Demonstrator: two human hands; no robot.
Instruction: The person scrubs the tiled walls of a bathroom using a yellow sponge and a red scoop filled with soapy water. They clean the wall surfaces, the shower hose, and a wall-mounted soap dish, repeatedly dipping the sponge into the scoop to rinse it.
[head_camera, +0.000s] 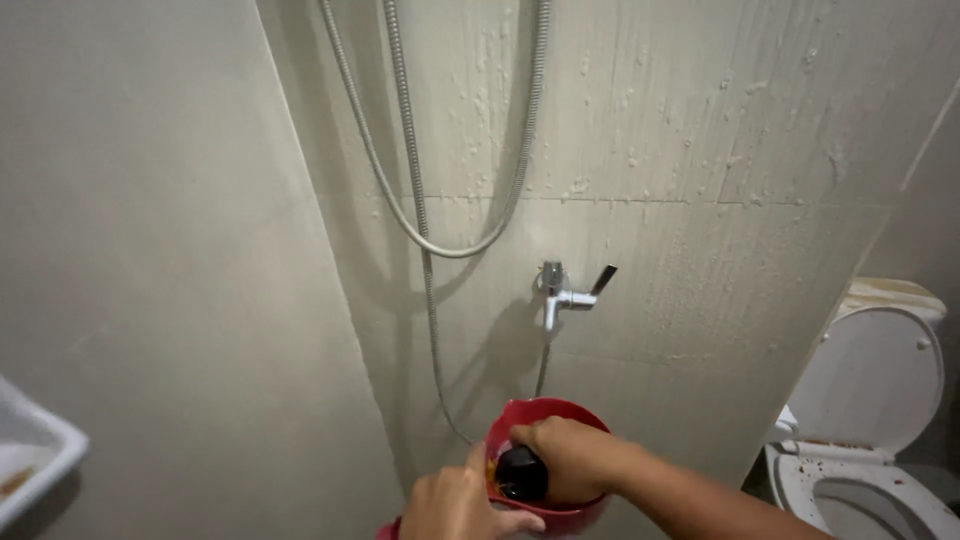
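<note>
While the left hand (455, 505) steadies the red bucket (545, 415) below the wall tap (560, 295), right hand (570, 460) clasps a black object (522, 475) inside; lifting it needs a firm hold.

The right hand (572, 460) covers most of a dark thing (522, 475) inside the red bowl (545, 412), so I cannot tell what it is. The bottom edge cuts off the bowl and the left hand (455, 505). Only a corner of the sink (35, 450) shows. The toilet (870, 420) runs off the right side. The hose (420, 180) goes up out of sight.
</note>
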